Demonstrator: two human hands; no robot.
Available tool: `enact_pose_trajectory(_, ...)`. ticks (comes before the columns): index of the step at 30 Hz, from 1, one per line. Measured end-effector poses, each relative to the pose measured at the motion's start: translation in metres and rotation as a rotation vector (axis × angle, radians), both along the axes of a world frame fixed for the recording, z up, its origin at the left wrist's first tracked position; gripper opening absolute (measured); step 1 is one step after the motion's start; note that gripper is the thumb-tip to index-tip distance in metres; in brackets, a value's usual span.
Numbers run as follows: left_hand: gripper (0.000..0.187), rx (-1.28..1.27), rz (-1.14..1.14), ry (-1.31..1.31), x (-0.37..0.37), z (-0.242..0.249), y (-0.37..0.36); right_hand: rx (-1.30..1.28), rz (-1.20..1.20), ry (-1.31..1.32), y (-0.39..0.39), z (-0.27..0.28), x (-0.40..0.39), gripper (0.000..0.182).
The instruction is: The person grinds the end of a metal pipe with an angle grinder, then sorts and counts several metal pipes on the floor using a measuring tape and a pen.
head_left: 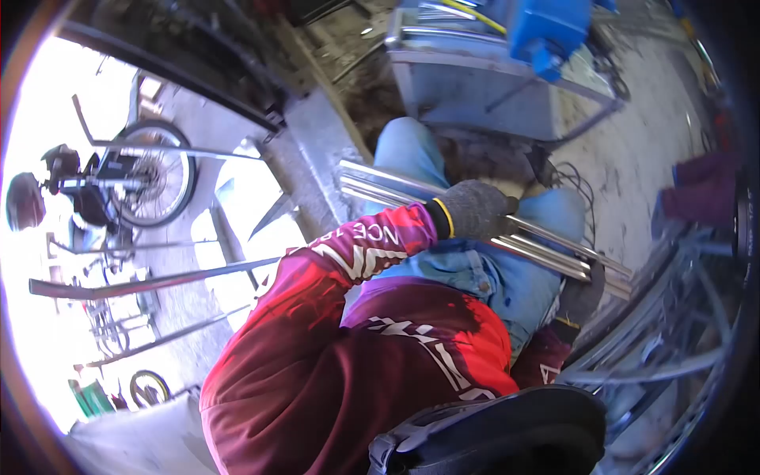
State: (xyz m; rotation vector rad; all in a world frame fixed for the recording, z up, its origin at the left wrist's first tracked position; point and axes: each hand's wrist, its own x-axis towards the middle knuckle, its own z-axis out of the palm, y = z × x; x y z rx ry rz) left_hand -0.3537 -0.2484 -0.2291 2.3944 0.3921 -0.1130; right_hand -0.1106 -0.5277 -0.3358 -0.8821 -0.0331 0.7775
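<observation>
Several shiny metal tubes [388,182] lie in a bundle across the person's jeans-covered thighs. My left hand [476,210], in a dark grey glove with a yellow-edged cuff, is wrapped over the middle of the bundle. Lower right, my right hand [582,291], gloved as well, closes around the tubes near their right-hand end, its fingers partly hidden by tubes. Some tube ends stick out past this hand, and the opposite ends point to the upper left.
A blue machine part [546,36] and more tubes sit on a metal stand [467,91] ahead. Cables [582,182] hang beside the right knee. Metal framework [681,364] fills the lower right. Beyond several long bars [158,277] at left stands a motorcycle [111,178].
</observation>
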Motion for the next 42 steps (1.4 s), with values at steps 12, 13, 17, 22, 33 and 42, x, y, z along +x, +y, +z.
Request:
enact_pose_trajectory(12, 0.03, -0.041, 1.372, -0.452, -0.243, -0.047, 0.025, 0.241, 0.008, -0.127, 0.038, 0.051, 0.016, 0.036)
enact_pose_trajectory(13, 0.034, -0.133, 1.493, -0.428, -0.262, -0.076, 0.033, 0.273, -0.03, -0.15, 0.054, 0.071, 0.009, 0.034)
enact_pose_trajectory(17, 0.043, 0.026, 1.721, -0.217, -0.288, -0.146, 0.053, 0.571, 0.216, -0.197, 0.078, 0.119, 0.031, 0.006)
enact_pose_trajectory(22, 0.033, -0.08, 1.822, -0.734, -0.267, -0.127, 0.077, 0.41, -0.076, -0.327, 0.09, 0.231, 0.02, 0.019)
enact_pose_trajectory(33, 0.031, 0.045, 1.749, -1.03, -0.305, -0.073, 0.172, 0.586, 0.133, -0.628, 0.144, 0.321, 0.005, 0.017)
enact_pose_trajectory(42, 0.025, 0.031, 1.519, -1.047, -0.323, -0.068, 0.225, -0.066, 0.167, -0.944, 0.255, 0.111, -0.042, 0.011)
